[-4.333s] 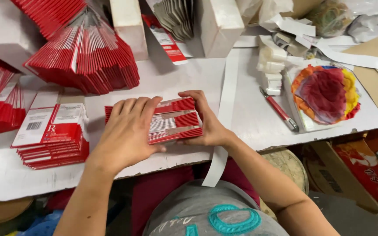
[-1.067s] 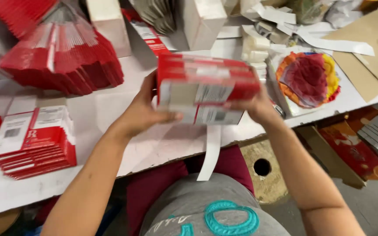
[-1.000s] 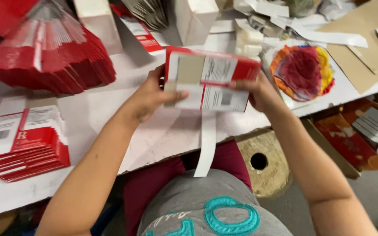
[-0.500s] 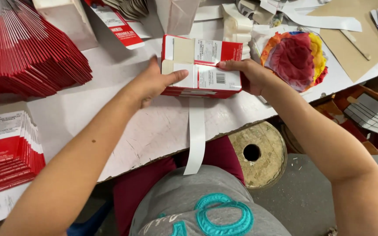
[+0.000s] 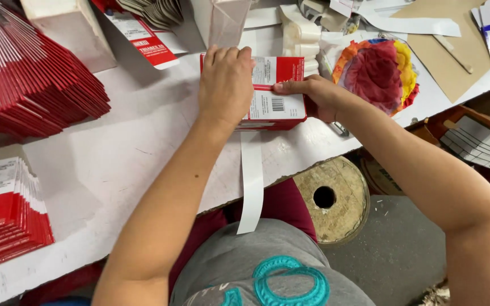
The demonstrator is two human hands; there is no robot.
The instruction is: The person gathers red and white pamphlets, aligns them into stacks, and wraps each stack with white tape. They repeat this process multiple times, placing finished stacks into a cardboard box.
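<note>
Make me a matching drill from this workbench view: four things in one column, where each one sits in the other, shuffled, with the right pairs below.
Things:
1. stack of red and white cards
2. white paper strip
3. multicoloured cloth
4. round spool with a centre hole

Places:
A. below the table edge, by the person's right arm
B. between the left hand and the right hand
C. on the table, to the right of the right hand
D. hanging over the table's front edge, toward the person's lap

Pairs: 1-B, 2-D, 3-C, 4-A
</note>
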